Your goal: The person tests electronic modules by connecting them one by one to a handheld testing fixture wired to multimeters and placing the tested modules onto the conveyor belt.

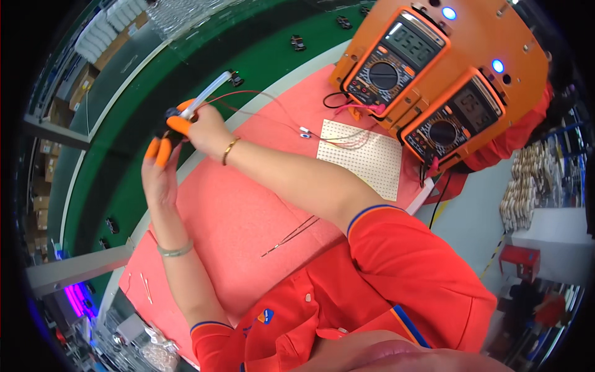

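Both my hands meet over the green conveyor belt [260,59], beyond the pink mat [229,217]. My right hand [207,131], with orange finger cots, is closed around a translucent, pen-shaped tool [212,91] that slants up to the right. A thin red wire [248,93] runs from near this hand toward the meters. Just below, my left hand [160,180] also wears orange finger cots. Its fingers are bent close together at a small dark thing between the hands, whose kind I cannot make out. Tweezers [288,238] lie on the mat near my body.
Two orange multimeters [396,59] [455,118] with lit displays sit on an orange stand [483,37] at the right. A white dotted sheet [365,155] and a small white connector [304,130] lie on the mat. Several small black devices [298,42] ride the belt.
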### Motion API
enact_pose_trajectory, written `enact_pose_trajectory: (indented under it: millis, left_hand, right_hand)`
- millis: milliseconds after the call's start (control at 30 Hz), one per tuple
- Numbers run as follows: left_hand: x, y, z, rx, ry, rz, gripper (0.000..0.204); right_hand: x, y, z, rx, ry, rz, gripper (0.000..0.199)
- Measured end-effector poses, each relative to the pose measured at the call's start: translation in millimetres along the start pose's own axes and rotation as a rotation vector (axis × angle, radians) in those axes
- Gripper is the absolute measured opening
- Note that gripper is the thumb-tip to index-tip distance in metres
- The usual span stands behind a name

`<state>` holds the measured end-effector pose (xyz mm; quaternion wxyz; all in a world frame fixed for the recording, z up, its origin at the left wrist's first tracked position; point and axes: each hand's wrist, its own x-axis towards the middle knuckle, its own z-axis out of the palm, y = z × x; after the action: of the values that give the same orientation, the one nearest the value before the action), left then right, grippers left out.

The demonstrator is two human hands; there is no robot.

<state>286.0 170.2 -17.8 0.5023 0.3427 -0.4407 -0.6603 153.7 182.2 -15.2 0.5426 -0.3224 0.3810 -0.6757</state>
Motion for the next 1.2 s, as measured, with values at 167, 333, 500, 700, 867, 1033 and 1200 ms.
enact_pose_trajectory:
  millis: [167,333,500,700,867,1033,1200]
  left_hand:
    - [0.5,-10.3,4.3,0.07,-0.105,-0.071,0.029]
    - [-0.5,-7.5,3.5,-0.027,0.037,-0.054,0.028]
    - [-2.1,-10.0,11.1,0.025,0.084,-0.075,0.03]
    - [-3.8,-16.5,13.1,0.216,0.128,-0.047,0.029]
    - [-2.0,-19.3,9.1,0.253,0.162,-0.017,0.027]
    - [-6.3,-19.9,11.8,0.237,0.143,0.008,0.028]
    - [-7.9,-17.5,19.3,0.2,0.168,-0.03,0.027]
  right_hand:
    - [-3.6,4.4,-21.7,-0.342,-0.056,-0.086,0.017]
    - [10.9,-6.7,-33.6,-0.28,-0.01,0.012,0.024]
    - [0.4,-3.7,-26.8,-0.324,-0.14,-0.085,0.026]
    - [1.3,-0.8,-27.7,-0.21,-0.11,-0.001,0.025]
    - [-4.6,1.6,-24.0,-0.264,-0.141,-0.062,0.025]
    - [-5.0,16.4,-26.0,-0.429,-0.172,-0.222,0.025]
    - [-2.1,9.7,-28.7,-0.005,-0.212,-0.056,0.027]
